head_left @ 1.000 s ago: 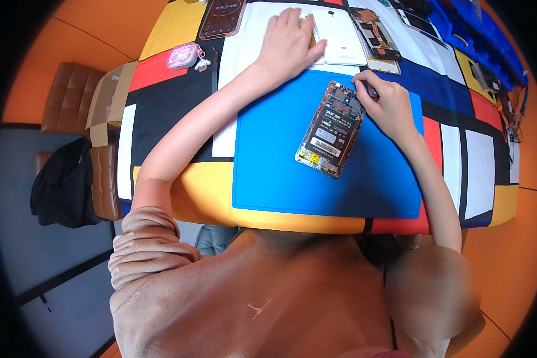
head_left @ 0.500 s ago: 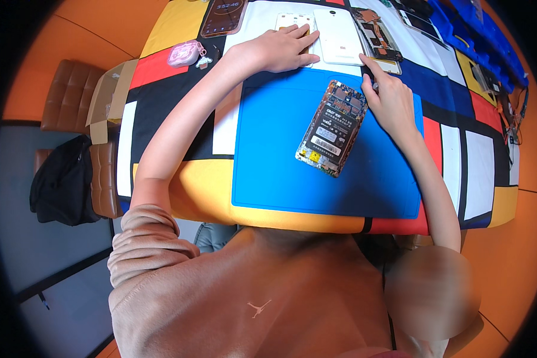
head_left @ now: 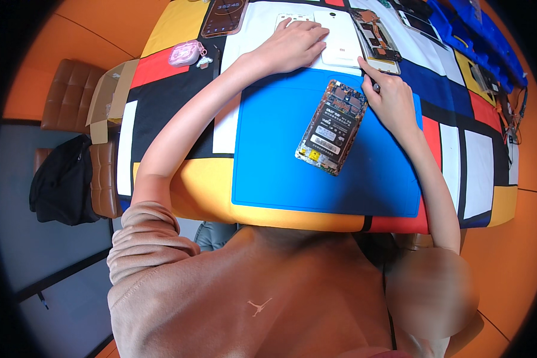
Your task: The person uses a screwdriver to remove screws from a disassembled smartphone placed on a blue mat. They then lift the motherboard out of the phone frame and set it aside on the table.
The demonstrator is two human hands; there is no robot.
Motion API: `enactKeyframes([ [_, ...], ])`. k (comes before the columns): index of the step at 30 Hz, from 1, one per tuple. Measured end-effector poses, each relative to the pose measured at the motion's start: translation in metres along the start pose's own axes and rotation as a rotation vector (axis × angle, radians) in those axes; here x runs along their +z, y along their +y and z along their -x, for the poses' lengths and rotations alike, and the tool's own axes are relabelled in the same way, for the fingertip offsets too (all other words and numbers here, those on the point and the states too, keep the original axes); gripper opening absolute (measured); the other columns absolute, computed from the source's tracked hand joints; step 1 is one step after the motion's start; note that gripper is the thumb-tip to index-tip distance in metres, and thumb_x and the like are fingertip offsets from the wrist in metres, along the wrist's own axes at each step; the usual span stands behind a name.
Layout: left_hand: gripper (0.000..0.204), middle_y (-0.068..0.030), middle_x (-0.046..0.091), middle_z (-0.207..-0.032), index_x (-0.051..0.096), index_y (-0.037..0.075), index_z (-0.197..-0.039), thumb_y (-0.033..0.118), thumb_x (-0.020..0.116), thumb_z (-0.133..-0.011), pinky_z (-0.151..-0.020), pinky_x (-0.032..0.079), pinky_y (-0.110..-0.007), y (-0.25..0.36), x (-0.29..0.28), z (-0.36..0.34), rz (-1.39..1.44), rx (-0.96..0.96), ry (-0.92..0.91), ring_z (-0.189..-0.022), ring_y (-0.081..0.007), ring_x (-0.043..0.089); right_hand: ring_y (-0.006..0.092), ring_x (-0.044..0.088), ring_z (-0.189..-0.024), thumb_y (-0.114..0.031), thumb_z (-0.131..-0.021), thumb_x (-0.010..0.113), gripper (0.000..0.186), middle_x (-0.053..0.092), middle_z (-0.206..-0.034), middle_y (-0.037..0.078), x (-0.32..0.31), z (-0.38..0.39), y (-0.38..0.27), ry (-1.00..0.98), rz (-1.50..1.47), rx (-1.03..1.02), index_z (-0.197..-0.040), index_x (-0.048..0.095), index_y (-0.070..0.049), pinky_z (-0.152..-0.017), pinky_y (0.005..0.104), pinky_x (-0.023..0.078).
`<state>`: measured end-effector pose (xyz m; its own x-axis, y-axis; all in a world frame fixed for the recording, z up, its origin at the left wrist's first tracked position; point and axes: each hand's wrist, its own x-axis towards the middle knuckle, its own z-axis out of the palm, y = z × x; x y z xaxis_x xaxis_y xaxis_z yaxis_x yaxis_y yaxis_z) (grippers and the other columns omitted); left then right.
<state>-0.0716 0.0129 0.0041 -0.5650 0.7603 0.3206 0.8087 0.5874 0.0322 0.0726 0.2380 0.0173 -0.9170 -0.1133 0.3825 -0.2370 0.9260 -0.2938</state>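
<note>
At the far side of the table, my left hand (head_left: 292, 46) lies over a white phone panel (head_left: 298, 17), its fingers stretched to the left edge of a white phone back cover (head_left: 342, 45). My right hand (head_left: 390, 98) has its index fingertip at the cover's lower right corner. The thumb and other fingers are curled round a small dark tool (head_left: 376, 88); only its end shows. Nearer to me, an opened phone (head_left: 331, 128) lies tilted on a blue mat (head_left: 268, 173), with its black battery and circuit board bare.
Beyond my right hand lies a phone frame with dark inner parts (head_left: 379, 39). At the back left are a lit phone (head_left: 224, 17), a pink earphone case (head_left: 185, 53) and a thin black tool (head_left: 216, 61). Blue bins (head_left: 468, 45) line the right edge.
My left hand has shifted slightly right, its fingers now overlapping the white cover's left edge. My right hand has barely moved.
</note>
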Motion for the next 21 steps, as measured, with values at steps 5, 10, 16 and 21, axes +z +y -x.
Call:
enactKeyframes([
  [5, 0.063, -0.0202, 0.045, -0.156, 0.043, 0.009, -0.155, 0.051, 0.040, -0.108, -0.125, 0.017, -0.056, 0.001, 0.001, 0.002, 0.041, -0.025, -0.046, -0.150, -0.0339, 0.036, 0.0323, 0.070, -0.064, -0.014, -0.092, 0.061, 0.034, 0.069, -0.072, 0.019, -0.010, 0.004, -0.007, -0.036, -0.029, -0.021, -0.123, 0.074, -0.009, -0.063, 0.0423, 0.056],
  [10, 0.078, -0.0231, 0.035, -0.162, 0.033, 0.009, -0.160, 0.063, 0.039, -0.104, -0.127, 0.011, -0.056, 0.010, -0.005, 0.004, 0.027, -0.092, -0.152, -0.155, -0.0343, 0.025, 0.0319, 0.069, -0.061, -0.015, -0.092, 0.061, 0.028, 0.070, -0.072, 0.018, -0.007, 0.008, -0.013, 0.000, -0.046, 0.054, -0.114, 0.077, -0.007, -0.060, 0.0429, 0.055],
  [16, 0.099, -0.0195, 0.027, -0.166, 0.028, 0.012, -0.163, 0.081, 0.040, -0.093, -0.128, 0.007, -0.055, 0.009, 0.003, 0.009, -0.068, -0.095, -0.181, -0.157, -0.0318, 0.019, 0.0325, 0.068, -0.058, -0.016, -0.093, 0.061, 0.027, 0.070, -0.070, 0.019, -0.005, 0.007, -0.010, 0.043, -0.002, 0.016, -0.113, 0.077, -0.007, -0.058, 0.0427, 0.055],
  [21, 0.104, -0.0218, 0.039, -0.160, 0.039, 0.009, -0.157, 0.086, 0.043, -0.088, -0.126, 0.013, -0.059, 0.004, 0.003, 0.005, -0.065, -0.063, -0.101, -0.153, -0.0358, 0.031, 0.0293, 0.066, -0.056, -0.020, -0.094, 0.061, 0.029, 0.067, -0.065, 0.016, -0.003, 0.007, -0.008, 0.010, 0.022, 0.029, -0.117, 0.077, -0.012, -0.057, 0.0401, 0.052],
])
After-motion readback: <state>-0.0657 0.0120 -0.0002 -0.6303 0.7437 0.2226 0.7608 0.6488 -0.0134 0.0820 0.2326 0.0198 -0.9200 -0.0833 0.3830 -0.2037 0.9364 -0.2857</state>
